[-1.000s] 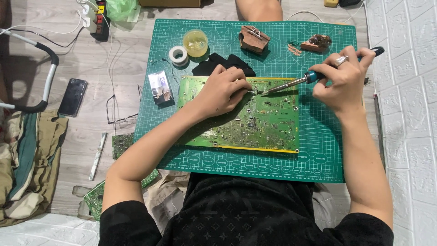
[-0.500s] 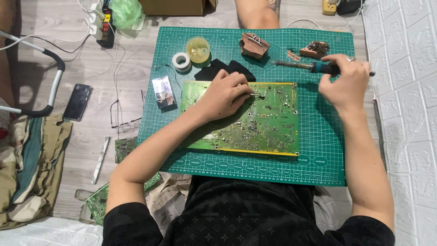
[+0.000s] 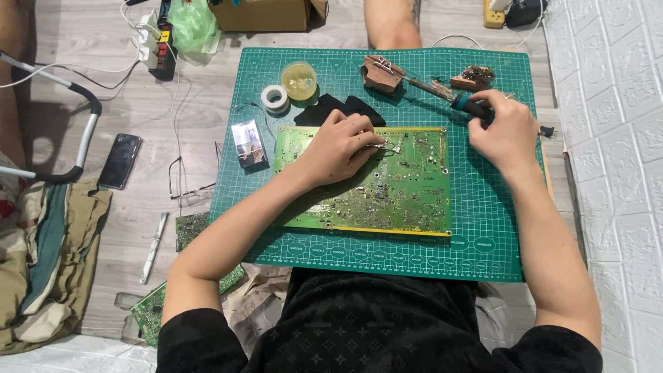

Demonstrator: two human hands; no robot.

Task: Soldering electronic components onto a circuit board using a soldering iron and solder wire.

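Observation:
A green circuit board [image 3: 400, 186] lies on a green cutting mat [image 3: 483, 235]. My left hand [image 3: 338, 145] rests on the board's upper edge and pinches tweezers [image 3: 382, 146] whose tips touch the board. My right hand [image 3: 504, 131] is off the board's top right corner, closed on the blue handle of a soldering iron [image 3: 464, 103]. The iron's tip points left toward a brown wooden block [image 3: 381, 72] at the mat's far edge.
On the mat: a yellow round tub [image 3: 299, 79], a white tape roll [image 3: 275, 97], a black cloth [image 3: 331, 109], a small packet [image 3: 249, 145], a brown lump [image 3: 474, 76]. On the floor at left: a phone [image 3: 120, 160], glasses [image 3: 186, 186], a power strip [image 3: 163, 41], spare boards [image 3: 190, 228].
My right hand has drawn the soldering iron off the board, up and right toward the mat's far edge. My left hand stays on the board with the tweezers.

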